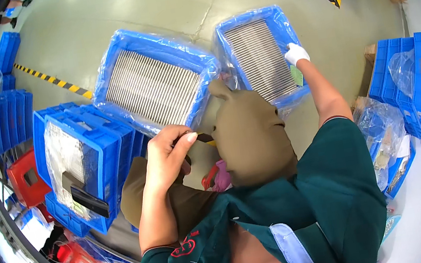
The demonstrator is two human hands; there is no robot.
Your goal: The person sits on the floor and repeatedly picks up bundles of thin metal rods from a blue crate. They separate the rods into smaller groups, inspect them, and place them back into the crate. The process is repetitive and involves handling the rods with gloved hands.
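Two blue crates lined with clear plastic stand on the floor before me: the left crate [118, 39] and the smaller right crate [250, 15]. Rows of thin metal rods [152, 88] fill the left one, and similar rods [259, 59] fill the right one. My right hand [297, 53], in a white glove, is closed at the right rim of the right crate, on its plastic liner [282, 39]. Below it a green slip [297, 76] lies against the rods. My left hand [166, 154], ungloved, is closed near the left crate's near edge; what its fingers pinch is hidden.
Stacked blue crates [108, 141] stand at my left, with a black object [89, 200] on top. More blue crates [404, 80] and crumpled plastic [380, 119] are at my right. A red container [27, 178] sits on the left. Striped tape [53, 80] marks the floor.
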